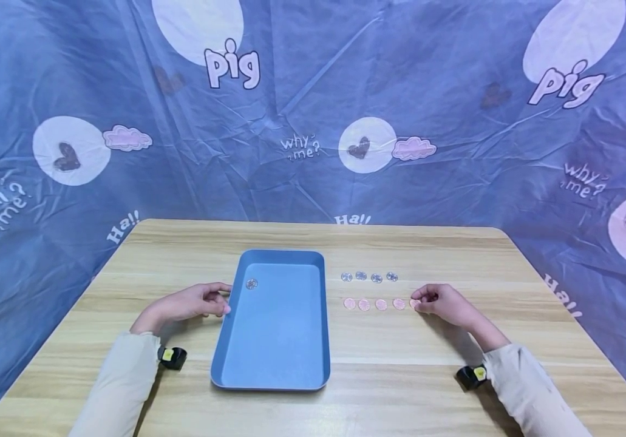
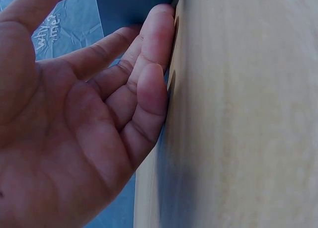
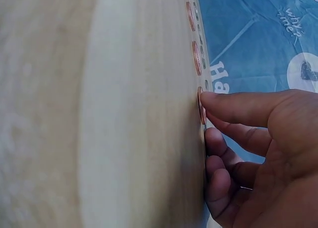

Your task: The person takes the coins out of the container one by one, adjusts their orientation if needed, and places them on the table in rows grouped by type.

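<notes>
A blue rectangular tray [image 1: 275, 382] lies on the table, with one silver coin [image 1: 251, 283] near its far left corner. My left hand [image 1: 195, 302] is at the tray's left side, thumb and index finger touching its wall. In the left wrist view the other fingers [image 2: 151, 89] bend loosely against the tabletop. Right of the tray, copper coins [image 1: 381, 304] form a row. At that row's right end my right hand [image 1: 444, 303] pinches a copper coin [image 3: 201, 106] between thumb and index finger, low at the table surface. Several silver coins [image 1: 376, 278] line up behind the copper ones.
The light wooden table [image 1: 400, 388] ends at a back edge just before a blue printed cloth [image 1: 313, 91], which also hangs along both sides. Black wrist cameras [image 1: 173, 358] sit at both sleeves, close above the table.
</notes>
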Demonstrator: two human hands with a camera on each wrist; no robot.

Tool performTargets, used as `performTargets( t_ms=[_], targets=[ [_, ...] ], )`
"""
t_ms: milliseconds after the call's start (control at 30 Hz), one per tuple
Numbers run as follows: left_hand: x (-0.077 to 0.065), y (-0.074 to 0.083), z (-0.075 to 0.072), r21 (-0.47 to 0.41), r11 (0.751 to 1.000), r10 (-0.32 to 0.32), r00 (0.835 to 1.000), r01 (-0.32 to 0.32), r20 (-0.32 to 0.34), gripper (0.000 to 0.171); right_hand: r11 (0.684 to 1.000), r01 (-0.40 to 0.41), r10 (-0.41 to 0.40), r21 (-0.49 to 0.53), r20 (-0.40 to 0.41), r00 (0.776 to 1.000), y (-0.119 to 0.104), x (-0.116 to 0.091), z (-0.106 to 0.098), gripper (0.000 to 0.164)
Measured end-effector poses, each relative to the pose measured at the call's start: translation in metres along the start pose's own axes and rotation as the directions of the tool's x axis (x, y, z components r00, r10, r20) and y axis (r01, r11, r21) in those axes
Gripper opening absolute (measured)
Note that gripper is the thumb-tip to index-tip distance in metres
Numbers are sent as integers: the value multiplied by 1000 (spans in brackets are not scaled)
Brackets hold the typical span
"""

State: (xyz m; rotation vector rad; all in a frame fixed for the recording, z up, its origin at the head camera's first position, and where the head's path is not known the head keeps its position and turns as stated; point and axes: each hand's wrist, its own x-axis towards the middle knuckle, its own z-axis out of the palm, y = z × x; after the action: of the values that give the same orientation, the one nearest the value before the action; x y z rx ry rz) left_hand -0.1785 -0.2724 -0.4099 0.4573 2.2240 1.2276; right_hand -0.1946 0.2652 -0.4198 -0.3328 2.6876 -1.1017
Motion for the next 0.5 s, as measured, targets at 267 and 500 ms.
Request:
performTargets(
  t_ms=[267,500],
  targets=[
    [0,1,0,10,1000,2,1000,-2,-2,66,999,-24,27,45,-66,997,-2,0,-2,31],
    [0,1,1,7,1000,6,1000,-6,-5,66,976,0,31,217,-140,990,-26,-5,-11,40]
  ],
)
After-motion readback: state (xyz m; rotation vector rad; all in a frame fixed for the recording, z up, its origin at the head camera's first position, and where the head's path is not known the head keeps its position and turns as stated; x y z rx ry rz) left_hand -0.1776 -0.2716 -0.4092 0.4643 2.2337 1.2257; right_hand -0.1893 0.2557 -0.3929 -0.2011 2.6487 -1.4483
